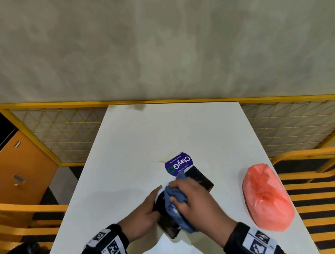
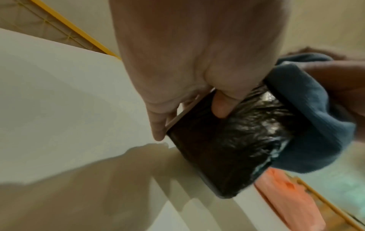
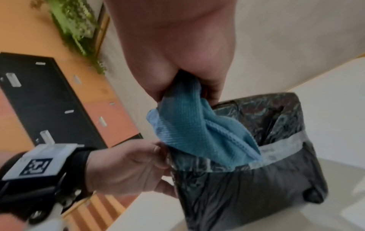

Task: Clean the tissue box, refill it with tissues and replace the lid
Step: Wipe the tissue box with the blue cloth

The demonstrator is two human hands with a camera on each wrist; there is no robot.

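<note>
I'm gripping the box [image 1: 166,218] with my left hand [image 1: 144,214], right hand [image 1: 191,203] clutching the cloth [image 1: 175,203] at its 3 o'clock: still cleaning; refill and lid are pending.

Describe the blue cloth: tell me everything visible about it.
The blue cloth is a soft, ribbed-weave rag, bunched and crumpled. The right hand grips it and presses it against the top of the black tissue box, which the left hand holds on the white table. A loose fold hangs over the box's edge.
</note>
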